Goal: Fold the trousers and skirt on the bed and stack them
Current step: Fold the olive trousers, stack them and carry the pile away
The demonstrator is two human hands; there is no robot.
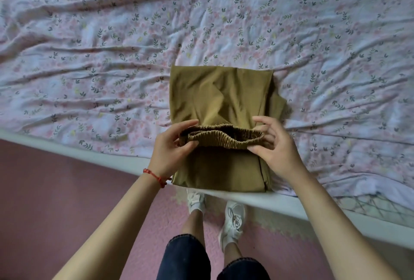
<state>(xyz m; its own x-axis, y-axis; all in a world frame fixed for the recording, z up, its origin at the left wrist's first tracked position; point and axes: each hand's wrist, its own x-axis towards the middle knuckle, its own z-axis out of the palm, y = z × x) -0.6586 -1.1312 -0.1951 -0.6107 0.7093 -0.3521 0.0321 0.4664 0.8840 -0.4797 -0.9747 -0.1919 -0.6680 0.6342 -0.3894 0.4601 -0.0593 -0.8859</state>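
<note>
An olive-brown garment (220,96) lies folded into a rectangle at the near edge of the bed. Its gathered elastic waistband (221,137) runs across the middle, lifted a little and gaping open. My left hand (172,147) pinches the waistband's left end between thumb and fingers. My right hand (272,145) grips the right end, fingers curled around the band. The lower folded part (215,170) reaches to the mattress edge. I cannot tell whether this is the trousers or the skirt, and no second garment is in view.
The bed is covered by a wrinkled pink floral sheet (112,55) spreading far to both sides. The white bed edge (291,208) runs diagonally below the garment. My feet in white shoes (233,219) stand on a pink floor mat (56,190).
</note>
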